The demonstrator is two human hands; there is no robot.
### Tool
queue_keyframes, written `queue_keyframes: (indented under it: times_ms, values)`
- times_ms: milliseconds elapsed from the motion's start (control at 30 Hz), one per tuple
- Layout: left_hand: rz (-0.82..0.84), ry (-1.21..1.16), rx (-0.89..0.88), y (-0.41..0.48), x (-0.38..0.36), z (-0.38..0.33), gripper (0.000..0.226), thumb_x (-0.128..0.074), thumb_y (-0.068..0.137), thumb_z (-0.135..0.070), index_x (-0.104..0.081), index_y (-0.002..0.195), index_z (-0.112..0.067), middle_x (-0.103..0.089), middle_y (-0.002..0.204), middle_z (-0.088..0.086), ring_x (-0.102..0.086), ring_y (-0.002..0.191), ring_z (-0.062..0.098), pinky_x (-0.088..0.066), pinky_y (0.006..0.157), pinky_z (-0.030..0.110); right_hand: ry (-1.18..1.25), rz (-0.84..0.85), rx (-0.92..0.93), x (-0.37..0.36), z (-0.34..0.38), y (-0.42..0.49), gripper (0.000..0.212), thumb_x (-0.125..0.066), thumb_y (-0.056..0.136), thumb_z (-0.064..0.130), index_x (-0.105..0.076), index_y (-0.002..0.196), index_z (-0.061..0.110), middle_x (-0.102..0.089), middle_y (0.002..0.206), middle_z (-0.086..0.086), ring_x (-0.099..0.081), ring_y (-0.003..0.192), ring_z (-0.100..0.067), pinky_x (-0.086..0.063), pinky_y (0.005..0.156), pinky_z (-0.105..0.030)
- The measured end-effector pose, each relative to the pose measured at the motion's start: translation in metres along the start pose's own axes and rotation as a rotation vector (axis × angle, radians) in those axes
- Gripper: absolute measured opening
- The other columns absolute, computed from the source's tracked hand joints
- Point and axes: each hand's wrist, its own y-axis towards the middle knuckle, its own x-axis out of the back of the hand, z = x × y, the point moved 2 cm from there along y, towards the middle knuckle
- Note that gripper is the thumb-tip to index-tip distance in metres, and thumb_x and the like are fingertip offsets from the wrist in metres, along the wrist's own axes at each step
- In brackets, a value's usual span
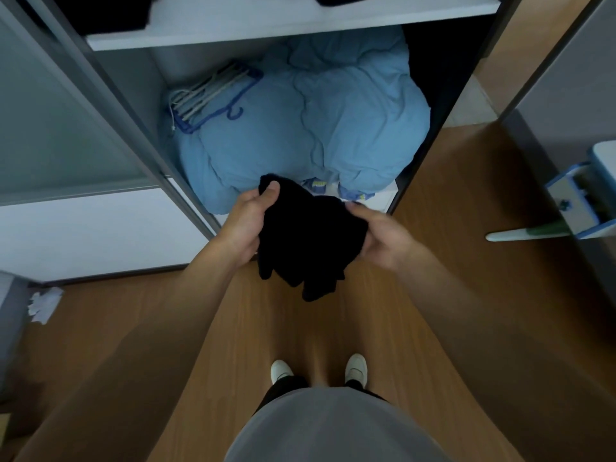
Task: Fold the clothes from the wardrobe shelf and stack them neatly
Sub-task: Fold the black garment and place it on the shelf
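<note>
Head cam, looking down: both hands hold a bunched-up black garment (308, 235) in the air in front of the open wardrobe (140, 135). The left hand (248, 225) grips its left edge, thumb on top. The right hand (383, 238) has fingers curled around the right side. A blue blanket (300, 128) sits inside with hangers (210, 95) on top, under a white shelf (283, 25).

The black garment (306, 238) is soft, matt cloth, too dark to show any weave. The pale blue bedding (333, 128) is creased, matt fabric. The hangers (213, 95) look like smooth plastic. The shelf (266, 25) is smooth white board. The floor (466, 228) is wood-grained with a slight sheen, and the door panel (66, 128) is frosted.
</note>
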Motion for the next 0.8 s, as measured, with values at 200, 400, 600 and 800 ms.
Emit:
queue_keyframes:
  times_ms: [200,400,600,800]
  values:
    - [0.104,-0.009,0.098,-0.002,0.004,-0.009,0.025,-0.06,0.098,-0.029,-0.077,0.099,-0.01,-0.076,0.093,0.007,-0.074,0.082,0.019,-0.057,0.064,0.025,-0.035,0.197,0.264,0.013,0.04,-0.01,0.046,-0.055,0.097,0.043,-0.057,0.135,0.017,-0.058,0.142,-0.007,-0.056,0.13,-0.022,-0.044,0.11,-0.041]
    - [0.202,-0.083,0.148,0.0,-0.01,-0.023,0.034,-0.058,0.097,-0.031,-0.08,0.084,-0.009,-0.075,0.088,0.01,-0.074,0.078,0.021,-0.058,0.064,0.028,-0.441,0.202,0.31,-0.002,-0.011,0.0,0.034,-0.083,0.078,0.021,-0.073,0.11,0.014,-0.076,0.11,-0.005,-0.071,0.105,-0.02,-0.054,0.088,-0.026]
    - [0.263,-0.147,0.134,0.001,-0.009,-0.037,0.032,-0.059,0.097,-0.03,-0.077,0.097,-0.003,-0.074,0.098,0.013,-0.073,0.09,0.024,-0.059,0.074,0.032,-0.233,0.322,0.25,-0.021,-0.005,-0.007,0.044,-0.078,0.08,0.011,-0.064,0.122,0.013,-0.074,0.115,-0.005,-0.07,0.108,-0.021,-0.056,0.088,-0.029]
    - [0.122,0.054,0.017,0.013,-0.002,-0.031,0.03,-0.056,0.1,-0.033,-0.072,0.099,-0.007,-0.077,0.089,0.007,-0.074,0.082,0.018,-0.059,0.067,0.026,-0.455,0.159,0.208,-0.04,-0.001,-0.019,0.036,-0.081,0.082,0.016,-0.068,0.116,0.013,-0.076,0.108,-0.005,-0.073,0.101,-0.019,-0.056,0.094,-0.034]
